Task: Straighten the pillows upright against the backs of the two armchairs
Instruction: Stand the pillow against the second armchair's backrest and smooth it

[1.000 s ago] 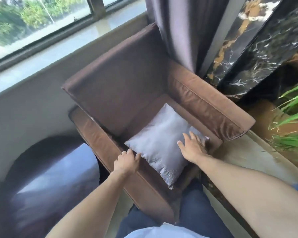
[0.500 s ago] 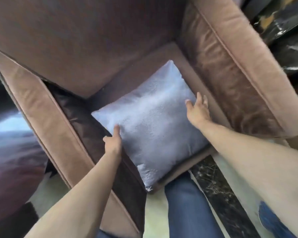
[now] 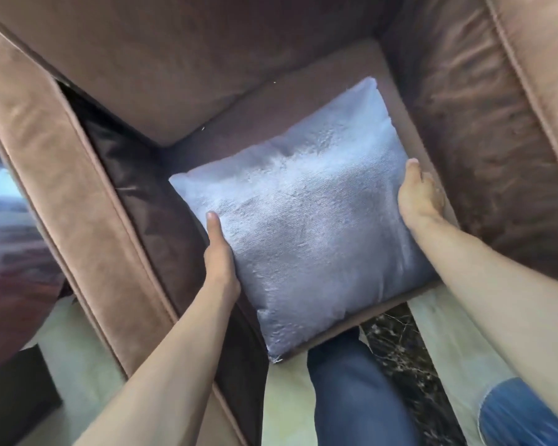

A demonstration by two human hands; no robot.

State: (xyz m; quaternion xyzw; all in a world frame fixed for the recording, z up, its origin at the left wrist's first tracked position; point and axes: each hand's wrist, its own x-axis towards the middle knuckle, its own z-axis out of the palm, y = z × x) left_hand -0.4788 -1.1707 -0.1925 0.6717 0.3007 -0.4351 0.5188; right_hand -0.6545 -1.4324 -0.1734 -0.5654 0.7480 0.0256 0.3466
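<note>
A square silver-grey pillow (image 3: pixel 306 217) lies flat on the seat of a brown armchair (image 3: pixel 187 75), turned like a diamond with one corner over the seat's front edge. My left hand (image 3: pixel 219 252) grips the pillow's left edge, thumb on top and fingers underneath. On the opposite side, my right hand (image 3: pixel 421 191) holds the right edge, fingers tucked between pillow and armrest. The chair's backrest rises just beyond the pillow.
The left armrest (image 3: pixel 55 175) and right armrest (image 3: pixel 496 123) wall in the seat. A dark glossy round object (image 3: pixel 10 252) sits at the far left. My leg in blue trousers (image 3: pixel 351 394) stands on a pale floor with a dark marble strip (image 3: pixel 400 342).
The view has dropped closer over the seat. Both hands have slid from resting at the pillow's front to gripping its left and right edges; the pillow still lies flat.
</note>
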